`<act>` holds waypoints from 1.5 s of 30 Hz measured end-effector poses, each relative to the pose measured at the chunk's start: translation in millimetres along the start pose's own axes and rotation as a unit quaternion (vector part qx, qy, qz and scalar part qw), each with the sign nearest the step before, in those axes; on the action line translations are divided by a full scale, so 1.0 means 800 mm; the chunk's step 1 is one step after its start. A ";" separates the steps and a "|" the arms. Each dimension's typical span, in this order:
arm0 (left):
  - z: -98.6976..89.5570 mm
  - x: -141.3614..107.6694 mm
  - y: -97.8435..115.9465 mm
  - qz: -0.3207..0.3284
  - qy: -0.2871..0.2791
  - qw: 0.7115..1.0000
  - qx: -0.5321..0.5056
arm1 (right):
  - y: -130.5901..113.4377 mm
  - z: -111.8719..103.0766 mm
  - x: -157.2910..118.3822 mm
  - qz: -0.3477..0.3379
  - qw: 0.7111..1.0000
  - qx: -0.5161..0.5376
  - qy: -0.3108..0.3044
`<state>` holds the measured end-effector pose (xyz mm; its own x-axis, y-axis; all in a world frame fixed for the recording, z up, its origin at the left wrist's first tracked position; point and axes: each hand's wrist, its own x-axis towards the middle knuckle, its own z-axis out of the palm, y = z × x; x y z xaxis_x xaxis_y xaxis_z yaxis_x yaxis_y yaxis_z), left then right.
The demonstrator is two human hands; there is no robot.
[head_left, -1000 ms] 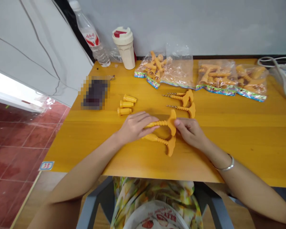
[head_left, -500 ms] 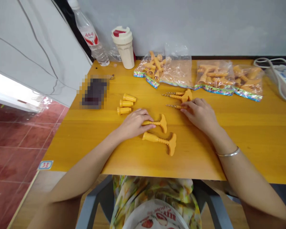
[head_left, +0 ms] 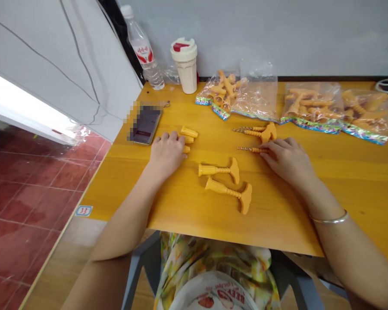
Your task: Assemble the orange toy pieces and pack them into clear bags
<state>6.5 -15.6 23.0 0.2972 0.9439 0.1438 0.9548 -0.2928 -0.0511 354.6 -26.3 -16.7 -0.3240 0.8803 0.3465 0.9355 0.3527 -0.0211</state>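
Observation:
My left hand (head_left: 167, 154) curls over the lowest of three ribbed yellow plastic sleeves (head_left: 189, 131), its fingers closed round that one; its far end is hidden. My right hand (head_left: 286, 157) pinches a yellow corkscrew (head_left: 255, 150) by its handle end, the metal spiral pointing left on the table. Just beyond it lie two more bare corkscrews (head_left: 267, 132) side by side. Nearer to me, between my arms, are two corkscrews with sleeves on, an upper one (head_left: 224, 169) and a lower one (head_left: 233, 193), T-handles to the right.
Clear bags of yellow parts (head_left: 313, 105) and a flat, see-through bag (head_left: 257, 97) line the back of the table. A white cup (head_left: 186, 69) and a water bottle (head_left: 145, 58) stand at the back left. A phone (head_left: 146, 125) lies left of my left hand.
My left hand has let go of the upper sleeved corkscrew and moved left onto the loose sleeves. My right hand stays at its corkscrew. The view has shifted a little.

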 end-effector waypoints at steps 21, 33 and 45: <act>0.017 -0.002 0.054 0.177 0.041 0.946 -0.270 | -0.052 -0.025 0.001 -0.133 0.987 0.068 0.055; 0.020 -0.012 0.073 0.248 0.083 0.916 -0.305 | -0.085 -0.030 -0.011 -0.194 0.971 0.100 0.095; 0.025 -0.017 0.081 0.275 0.158 0.912 -0.260 | -0.095 -0.025 -0.013 -0.160 0.938 0.288 0.107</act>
<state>64.1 -44.2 -2.0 0.6415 0.5650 0.5190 0.5097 -0.8195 0.2621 290.0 -68.8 0.2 -0.4816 0.6377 0.6012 0.5438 0.7554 -0.3656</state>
